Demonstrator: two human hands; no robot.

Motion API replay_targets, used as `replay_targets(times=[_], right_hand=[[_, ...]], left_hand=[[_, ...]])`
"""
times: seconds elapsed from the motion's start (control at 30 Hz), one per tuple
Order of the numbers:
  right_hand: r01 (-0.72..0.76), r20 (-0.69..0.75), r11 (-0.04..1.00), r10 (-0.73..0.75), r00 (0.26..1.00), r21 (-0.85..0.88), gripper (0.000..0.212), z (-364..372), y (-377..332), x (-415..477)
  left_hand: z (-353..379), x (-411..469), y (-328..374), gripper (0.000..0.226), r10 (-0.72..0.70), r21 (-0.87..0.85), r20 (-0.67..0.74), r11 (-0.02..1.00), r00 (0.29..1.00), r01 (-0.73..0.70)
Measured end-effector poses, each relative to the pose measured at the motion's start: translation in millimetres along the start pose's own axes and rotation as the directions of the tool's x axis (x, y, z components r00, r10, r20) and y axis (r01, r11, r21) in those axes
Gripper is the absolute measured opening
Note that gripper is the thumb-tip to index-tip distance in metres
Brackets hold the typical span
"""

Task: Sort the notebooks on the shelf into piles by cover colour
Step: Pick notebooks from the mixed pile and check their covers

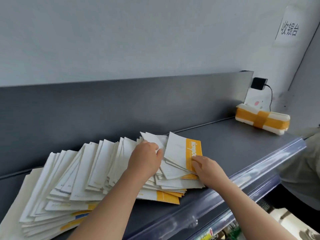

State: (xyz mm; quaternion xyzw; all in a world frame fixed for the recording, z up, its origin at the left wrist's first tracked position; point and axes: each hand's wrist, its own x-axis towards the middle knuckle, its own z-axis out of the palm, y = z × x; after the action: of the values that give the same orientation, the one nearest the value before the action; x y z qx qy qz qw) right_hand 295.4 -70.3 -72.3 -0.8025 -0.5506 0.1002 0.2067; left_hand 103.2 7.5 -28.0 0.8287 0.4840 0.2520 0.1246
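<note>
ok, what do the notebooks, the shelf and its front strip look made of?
The notebooks: paper with matte card covers, going by the thin, bending edges. The shelf: probably painted metal, grey satin with soft reflections. The front strip: clear glossy plastic, see-through with bright highlights.

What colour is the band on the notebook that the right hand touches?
The band is orange-yellow with white lettering, seen best in the head view.

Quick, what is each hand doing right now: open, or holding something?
Left hand: fingers curled round white notebooks at the end of the fan.
Right hand: pinching the yellow-banded notebook at its edge.
</note>
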Motion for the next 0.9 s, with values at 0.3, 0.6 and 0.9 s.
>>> replay_targets(times=[0.3,0.6,0.9], right_hand=[[0.306,0.138,0.938,-0.329,0.934,0.161,0.037,-0.3,21.3,14.9],[0.19,0.028,0.971,-0.196,0.98,0.145,0.031,2.7,33.2,20.7],[0.243,0.055,0.941,-0.263,0.963,0.237,0.027,-4.0,33.4,16.9]], left_hand=[[24.8,16.5,18.4,0.036,-0.221,0.162,-0.022,0.962,0.975,0.222],[18.1,13.0,34.7,0.032,-0.344,0.068,-0.122,0.933,0.931,0.353],[22.0,15.2,37.3,0.017,-0.4,0.147,0.046,0.909,0.916,0.389]])
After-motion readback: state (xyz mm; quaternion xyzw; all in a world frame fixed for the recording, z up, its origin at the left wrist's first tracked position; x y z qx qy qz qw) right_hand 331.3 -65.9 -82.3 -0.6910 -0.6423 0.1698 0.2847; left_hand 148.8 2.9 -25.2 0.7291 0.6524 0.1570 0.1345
